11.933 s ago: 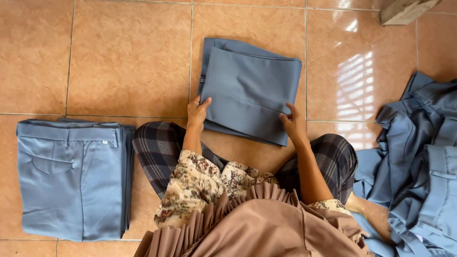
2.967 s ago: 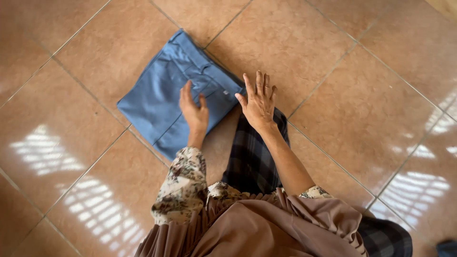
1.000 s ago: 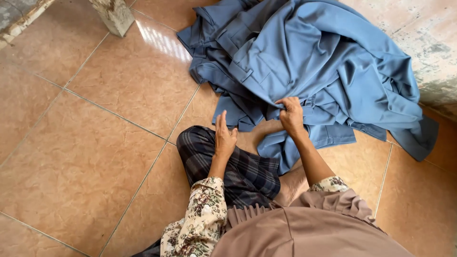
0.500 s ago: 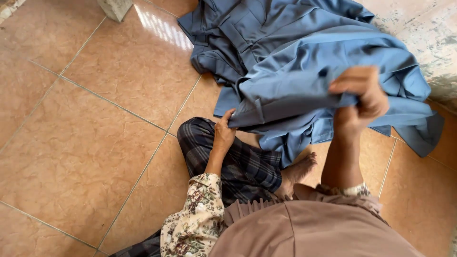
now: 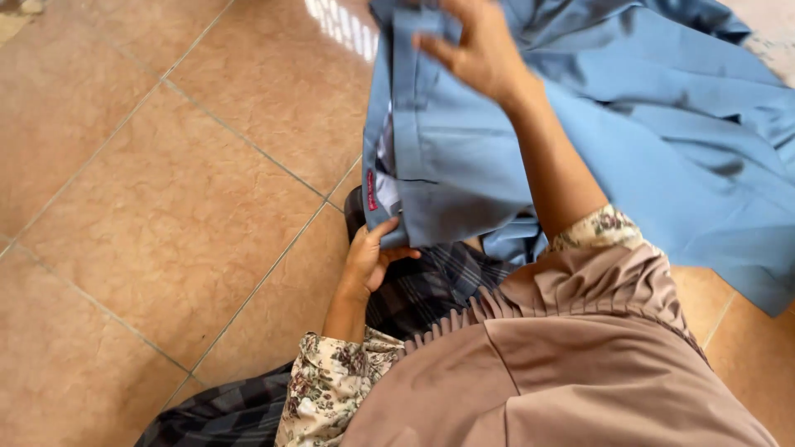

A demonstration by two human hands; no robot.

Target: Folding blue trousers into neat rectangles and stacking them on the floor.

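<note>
Blue trousers held up at the waistband.
Left hand is clamped on the lower corner, right hand on the top edge, hands apart.

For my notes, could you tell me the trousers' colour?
Plain grey-blue trousers, clearest in the head view.

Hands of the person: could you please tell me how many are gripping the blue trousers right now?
2. The left hand pinches the lower waistband corner of the blue trousers; the right hand grips them near the top edge.
</note>
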